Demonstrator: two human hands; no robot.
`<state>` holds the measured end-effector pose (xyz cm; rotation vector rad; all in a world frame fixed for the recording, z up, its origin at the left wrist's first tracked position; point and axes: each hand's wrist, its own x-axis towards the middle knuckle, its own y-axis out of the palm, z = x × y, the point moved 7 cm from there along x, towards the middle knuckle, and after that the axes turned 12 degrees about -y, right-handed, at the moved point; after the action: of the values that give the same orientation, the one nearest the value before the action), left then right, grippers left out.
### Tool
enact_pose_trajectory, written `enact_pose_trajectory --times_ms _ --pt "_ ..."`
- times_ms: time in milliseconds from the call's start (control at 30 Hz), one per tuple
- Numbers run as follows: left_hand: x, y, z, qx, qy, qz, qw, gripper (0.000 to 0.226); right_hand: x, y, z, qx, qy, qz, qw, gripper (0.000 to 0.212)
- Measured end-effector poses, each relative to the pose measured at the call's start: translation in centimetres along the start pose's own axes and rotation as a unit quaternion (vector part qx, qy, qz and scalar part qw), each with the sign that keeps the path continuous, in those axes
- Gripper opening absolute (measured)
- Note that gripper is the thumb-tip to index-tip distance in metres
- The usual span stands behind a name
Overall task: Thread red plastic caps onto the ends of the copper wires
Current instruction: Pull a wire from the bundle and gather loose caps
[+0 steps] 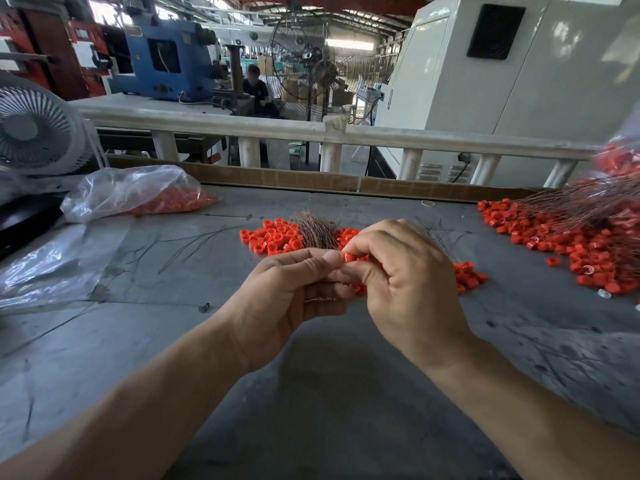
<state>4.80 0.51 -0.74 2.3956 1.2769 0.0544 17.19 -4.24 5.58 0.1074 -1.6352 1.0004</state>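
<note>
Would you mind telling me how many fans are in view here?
2: a white fan at the far left beside the table, and a large dark pedestal fan standing in the workshop background. Others may be hidden behind machinery.

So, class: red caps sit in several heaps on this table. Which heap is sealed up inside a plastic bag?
The heap at the table's far left, inside the clear plastic bag. The middle heap and the right-hand heap lie loose on the table.
</note>
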Motion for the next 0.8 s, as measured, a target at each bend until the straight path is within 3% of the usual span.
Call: enact_pose_trajectory --times_ms 267,533,800 --pt "-0.3 -0.2 -0.3 0.005 0.017 -0.007 1.0 0.024 0.4 0.1 0.3 -0.002 -0.039 0.022 0.999 0.005" --pt "-0.5 -0.2 -1.2 0.052 0.082 -0.051 0.994 0.031 0.2 -0.3 0.5 -0.019 -0.017 0.04 0.999 0.01" --pt "-0.5 -0.5 -1.2 0.023 0.077 -0.057 0.995 0.032 0.0 0.1 0.3 0.02 -0.013 0.045 0.999 0.02"
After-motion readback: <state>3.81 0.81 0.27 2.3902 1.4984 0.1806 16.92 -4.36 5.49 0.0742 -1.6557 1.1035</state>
